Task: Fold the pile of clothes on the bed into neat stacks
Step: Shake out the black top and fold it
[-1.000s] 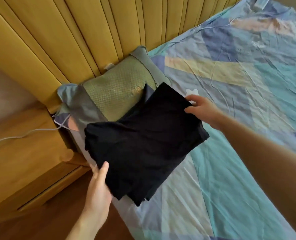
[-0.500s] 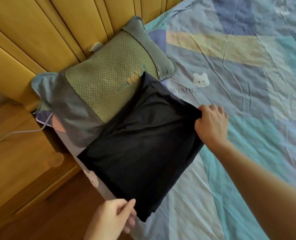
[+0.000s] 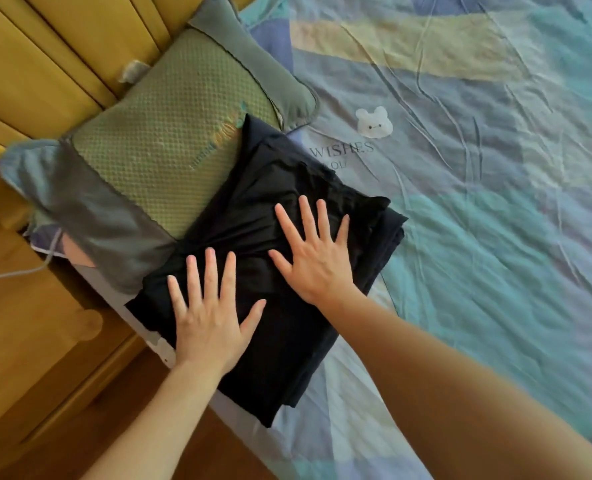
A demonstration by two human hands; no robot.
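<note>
1. Bedroom corner, seen from above: wooden nightstand (image 3: 28, 341) at far left, yellow panelled headboard (image 3: 45, 46) behind it, wood floor at the bottom edge. White cable (image 3: 17, 273) runs over the nightstand toward the bed.
2. Green-and-grey pillow (image 3: 156, 143) lies against the headboard at the bed's corner. Its lower right edge is overlapped by the folded black garment (image 3: 287, 348).
3. Garment sits at the near left corner of the bed (image 3: 495, 237), part on the pillow, the rest on the patterned sheet. Several layers show at its right edge, so likely folded more than once; could be more than one piece, cannot tell.
4. Left hand (image 3: 208, 306): flat, fingers straight and spread, palm down on the garment's near left part. Grips nothing.
5. Right hand (image 3: 317, 251): same posture, fingers spread, pressing the middle right part. Grips nothing.
6. Judgement: both palms pressing to flatten the fold and push out air, so it stacks square. Wrinkles bunch between the hands, so smoothing looks unfinished.
7. Right of the garment: crumpled sheet in blue, teal and yellow blocks, with a bear print (image 3: 373, 123) and "WISHES" text (image 3: 343, 150). No unfolded pile in view.
</note>
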